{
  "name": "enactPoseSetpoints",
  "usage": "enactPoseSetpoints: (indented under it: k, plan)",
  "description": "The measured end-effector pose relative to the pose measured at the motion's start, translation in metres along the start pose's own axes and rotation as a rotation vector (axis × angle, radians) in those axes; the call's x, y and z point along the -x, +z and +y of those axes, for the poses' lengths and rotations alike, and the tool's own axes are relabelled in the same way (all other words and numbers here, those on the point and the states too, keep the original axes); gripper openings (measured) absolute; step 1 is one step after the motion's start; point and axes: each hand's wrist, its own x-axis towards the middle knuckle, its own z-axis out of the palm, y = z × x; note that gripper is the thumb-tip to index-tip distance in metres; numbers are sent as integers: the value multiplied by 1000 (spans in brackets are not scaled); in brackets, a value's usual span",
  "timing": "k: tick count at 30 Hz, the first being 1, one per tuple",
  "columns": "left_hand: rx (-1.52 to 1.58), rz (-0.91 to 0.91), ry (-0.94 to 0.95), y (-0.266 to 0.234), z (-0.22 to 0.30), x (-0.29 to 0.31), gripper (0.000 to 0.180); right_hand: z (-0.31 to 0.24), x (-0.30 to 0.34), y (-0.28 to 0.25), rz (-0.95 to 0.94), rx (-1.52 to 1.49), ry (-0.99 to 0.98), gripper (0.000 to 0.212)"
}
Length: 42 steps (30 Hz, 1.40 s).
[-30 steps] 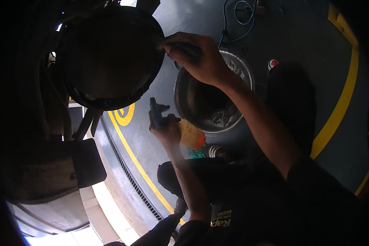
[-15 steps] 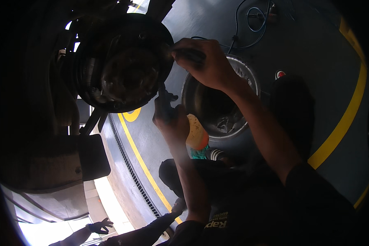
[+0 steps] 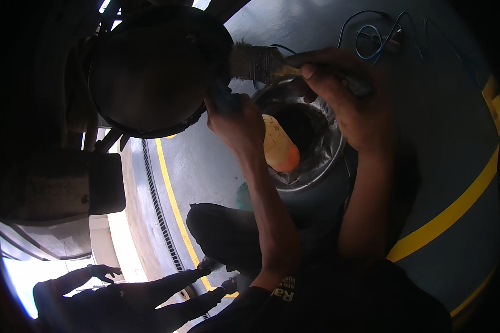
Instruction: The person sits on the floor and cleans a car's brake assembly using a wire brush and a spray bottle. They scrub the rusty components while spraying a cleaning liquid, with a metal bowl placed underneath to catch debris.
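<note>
A dark round brake assembly (image 3: pixel 155 77) hangs at the upper left, its details hard to make out in the shade. My right hand (image 3: pixel 350 105) is closed around the handle of a paintbrush (image 3: pixel 258 65), whose dark bristles point left at the assembly's right edge. Closed at the lower right of that edge, my left hand (image 3: pixel 236 119) grips the dark trigger head of a spray bottle (image 3: pixel 280 144). The bottle's pale body, orange toward its base, shows below the wrist. Beneath both hands is a round metal basin (image 3: pixel 308 186) with a dark inside.
A blue hose (image 3: pixel 366 55) lies coiled on the grey floor beyond the basin. Yellow lines (image 3: pixel 450 216) curve across the floor. A dark flap (image 3: pixel 106 183) hangs below the assembly at left. Another person (image 3: pixel 116 299) stands at lower left, near a floor drain grate (image 3: pixel 161 216).
My right hand has drawn the brush rightward from the assembly, and its bristles now show. My left hand and the spray bottle have risen slightly in view. More of the other person shows.
</note>
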Motion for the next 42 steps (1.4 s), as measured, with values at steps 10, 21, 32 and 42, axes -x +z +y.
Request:
enactPoseSetpoints:
  k: [10, 21, 32, 42]
  plan:
    - [-91, -12, 75, -9, 14, -1, 67, 25, -5, 41, 22, 84, -47, 21]
    - [-67, -167, -28, -60, -7, 31, 73, 92, -13, 112, 71, 236, -404, 37]
    - [58, -198, 55, -80, -25, 40, 71, 84, -41, 109, 12, 375, -486, 25]
    - [84, -178, -21, -93, -17, 40, 75, 66, -33, 122, 138, 170, -83, 19]
